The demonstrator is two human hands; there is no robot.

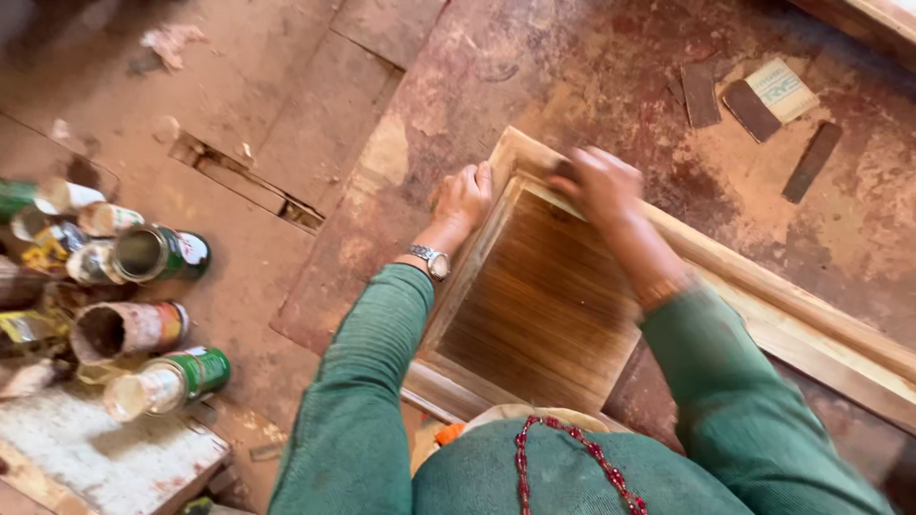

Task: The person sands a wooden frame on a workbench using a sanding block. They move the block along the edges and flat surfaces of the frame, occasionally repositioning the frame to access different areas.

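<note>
grainy wooden panel (539,305) under left hand (465,198), right hand (599,183).

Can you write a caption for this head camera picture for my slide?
Left hand steadies a wooden panel frame while the blurred right hand presses on its top edge.

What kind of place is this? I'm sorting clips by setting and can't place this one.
Probably a woodworking or finishing workshop: both hands work on a framed wooden panel, opened cans lie beside it, and dark abrasive strips sit on the stained work surface.
</note>
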